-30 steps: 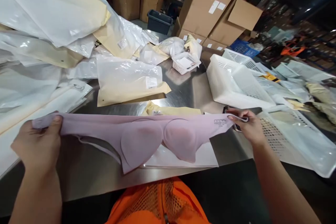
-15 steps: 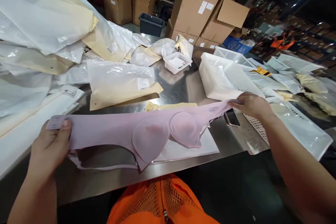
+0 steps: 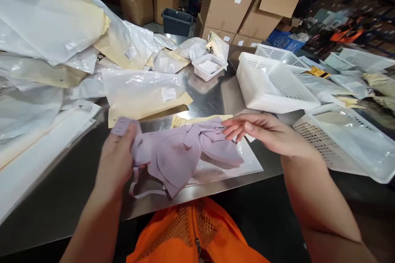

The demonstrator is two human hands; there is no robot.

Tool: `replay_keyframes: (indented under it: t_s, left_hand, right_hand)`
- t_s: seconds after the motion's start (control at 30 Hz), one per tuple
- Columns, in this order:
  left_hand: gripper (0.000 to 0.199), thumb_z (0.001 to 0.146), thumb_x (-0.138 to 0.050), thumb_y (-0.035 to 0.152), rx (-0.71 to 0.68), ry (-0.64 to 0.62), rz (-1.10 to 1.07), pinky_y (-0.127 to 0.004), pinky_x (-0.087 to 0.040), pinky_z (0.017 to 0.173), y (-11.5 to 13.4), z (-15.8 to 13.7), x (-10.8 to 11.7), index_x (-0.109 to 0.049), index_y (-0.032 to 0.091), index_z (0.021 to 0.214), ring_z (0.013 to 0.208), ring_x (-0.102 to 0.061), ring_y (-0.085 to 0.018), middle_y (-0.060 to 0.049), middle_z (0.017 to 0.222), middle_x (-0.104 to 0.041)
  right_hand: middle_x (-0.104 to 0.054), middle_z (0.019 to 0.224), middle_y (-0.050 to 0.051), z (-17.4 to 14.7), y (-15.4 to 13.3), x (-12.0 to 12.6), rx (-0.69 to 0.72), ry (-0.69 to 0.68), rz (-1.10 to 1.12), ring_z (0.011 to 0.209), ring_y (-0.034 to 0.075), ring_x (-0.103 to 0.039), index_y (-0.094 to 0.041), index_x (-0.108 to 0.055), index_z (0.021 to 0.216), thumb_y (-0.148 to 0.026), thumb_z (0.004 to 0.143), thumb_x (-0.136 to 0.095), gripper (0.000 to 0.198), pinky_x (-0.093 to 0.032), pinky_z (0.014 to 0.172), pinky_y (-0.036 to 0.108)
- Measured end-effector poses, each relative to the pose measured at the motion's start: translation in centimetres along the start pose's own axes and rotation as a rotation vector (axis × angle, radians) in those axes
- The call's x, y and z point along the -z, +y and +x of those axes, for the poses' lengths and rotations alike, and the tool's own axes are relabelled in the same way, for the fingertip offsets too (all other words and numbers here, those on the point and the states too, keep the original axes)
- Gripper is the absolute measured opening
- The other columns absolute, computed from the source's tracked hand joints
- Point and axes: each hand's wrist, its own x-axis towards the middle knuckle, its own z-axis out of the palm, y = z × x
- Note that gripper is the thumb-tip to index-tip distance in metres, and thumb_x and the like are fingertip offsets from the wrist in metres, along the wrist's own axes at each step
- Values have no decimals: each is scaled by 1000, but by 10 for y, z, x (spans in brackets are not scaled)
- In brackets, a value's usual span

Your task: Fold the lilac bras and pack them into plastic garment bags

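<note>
A lilac bra lies over a clear-and-white plastic bag on the metal table. Its right band is folded inward across the cups, and a thin strap loops down at the left. My left hand grips the hook end of the left band, thumb on top. Over the right cup hovers my right hand, fingers stretched out and apart, fingertips close to the folded band. Whether they still touch the fabric is hard to see. A yellowish packet edge shows behind the bra.
Clear packaged garments are heaped along the left. One bagged packet lies just beyond the bra. White baskets stand at the right, with a small basket farther back. Cardboard boxes and a grey bin are behind.
The bra was stretched out between both hands. Its right band is now folded inward and released from my right hand's grip. My left hand has moved right, bringing the left band in.
</note>
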Motion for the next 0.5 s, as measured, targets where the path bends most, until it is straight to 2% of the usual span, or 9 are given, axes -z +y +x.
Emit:
replay_keyframes:
  t_s: [0.07, 0.13, 0.2, 0.23, 0.27, 0.33, 0.43, 0.5]
  left_hand:
    - [40, 84, -55, 56, -98, -188, 58, -24, -45, 49, 7, -4, -26, -63, 17, 85, 56, -58, -16, -1, 66, -63]
    - [38, 88, -52, 55, -260, -507, 147, -27, -50, 59, 10, -5, -49, -64, 19, 87, 67, -63, -18, -2, 75, -67]
    - [34, 90, -51, 51, -441, -757, 267, -31, -53, 76, 6, -5, -64, -66, 22, 98, 87, -67, -21, -4, 96, -71]
    - [34, 91, -50, 50, -504, -807, 326, -33, -52, 84, 2, -3, -68, -66, 23, 105, 97, -66, -23, -4, 108, -70]
    - [35, 91, -50, 49, -541, -800, 371, -35, -50, 89, -4, 0, -70, -65, 24, 110, 104, -64, -24, -4, 115, -69]
    - [36, 92, -48, 49, -547, -694, 423, -36, -49, 92, -17, 6, -68, -65, 24, 112, 106, -64, -24, -5, 118, -68]
    - [33, 93, -45, 45, -578, -552, 484, -35, -48, 91, -31, 15, -60, -66, 23, 106, 105, -64, -23, -4, 113, -70]
    - [31, 94, -43, 40, -635, -496, 546, -34, -47, 91, -34, 19, -56, -66, 23, 105, 106, -63, -23, -5, 113, -70]
  right_hand:
    - [-74, 94, 8, -9, 12, 2, 3, 215, 40, 84, 17, -71, -19, -71, 111, -50, 94, -60, 37, -56, 69, 24]
    - [-73, 87, 6, -20, 28, 2, 0, 440, 53, 76, 16, -69, -20, -72, 103, -49, 92, -63, 33, -55, 65, 23]
    - [-72, 82, 5, -31, 46, -2, -6, 619, 1, 72, 14, -67, -20, -72, 94, -47, 91, -64, 28, -53, 63, 23]
    - [-71, 81, 4, -35, 55, -6, -9, 690, -60, 71, 14, -66, -20, -71, 90, -46, 91, -65, 26, -53, 64, 23]
    - [-71, 80, 3, -37, 64, -12, -14, 743, -145, 71, 15, -65, -20, -71, 87, -44, 90, -66, 24, -52, 65, 24]
    - [-70, 82, 3, -37, 80, -25, -23, 778, -345, 72, 16, -64, -21, -70, 86, -40, 90, -67, 20, -51, 65, 26]
    - [-70, 88, 4, -26, 94, -50, 12, 672, -569, 77, 20, -65, -22, -70, 93, -35, 92, -61, 15, -52, 69, 31]
    - [-69, 88, 5, -17, 98, -68, 61, 600, -606, 81, 22, -65, -24, -68, 94, -33, 94, -56, 15, -52, 73, 35]
